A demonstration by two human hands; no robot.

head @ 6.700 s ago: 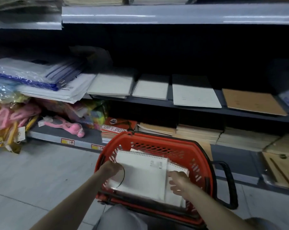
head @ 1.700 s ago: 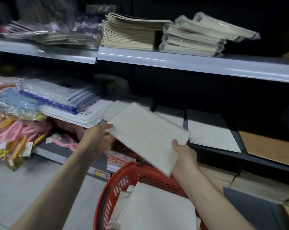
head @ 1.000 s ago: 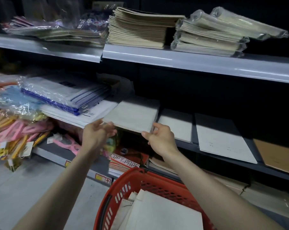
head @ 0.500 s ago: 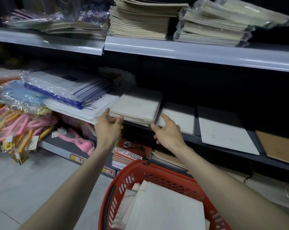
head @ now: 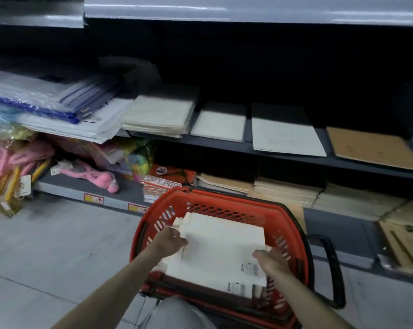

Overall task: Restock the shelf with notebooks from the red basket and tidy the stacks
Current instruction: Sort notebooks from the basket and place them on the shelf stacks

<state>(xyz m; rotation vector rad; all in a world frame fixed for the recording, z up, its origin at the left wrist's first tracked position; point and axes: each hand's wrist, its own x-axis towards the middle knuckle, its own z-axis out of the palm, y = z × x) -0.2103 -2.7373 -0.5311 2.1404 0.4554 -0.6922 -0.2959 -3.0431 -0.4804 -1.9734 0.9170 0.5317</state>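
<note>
The red basket (head: 226, 200) stands on the floor in front of me and holds several white notebooks. The top notebook (head: 224, 248) lies flat on the pile. My left hand (head: 168, 241) grips its left edge, fingers curled around it. My right hand (head: 273, 260) lies on its right edge with the fingers spread loosely; the picture is blurred here. On the middle shelf (head: 248, 148) a stack of white notebooks (head: 160, 112) sits next to a lower white stack (head: 220, 122).
Further right on the middle shelf lie a white pad (head: 283, 131) and a brown pad (head: 371, 146). Plastic-wrapped folders (head: 46, 96) are piled at the left. The bottom shelf holds copy paper (head: 167, 179), tan notebook stacks (head: 286, 191) and pink toys (head: 89, 174). The basket's black handle (head: 333, 271) sticks out right.
Both hands have left the white stack on the middle shelf and come down into the red basket, onto the top notebook. My view has dropped from the shelves to the basket.
</note>
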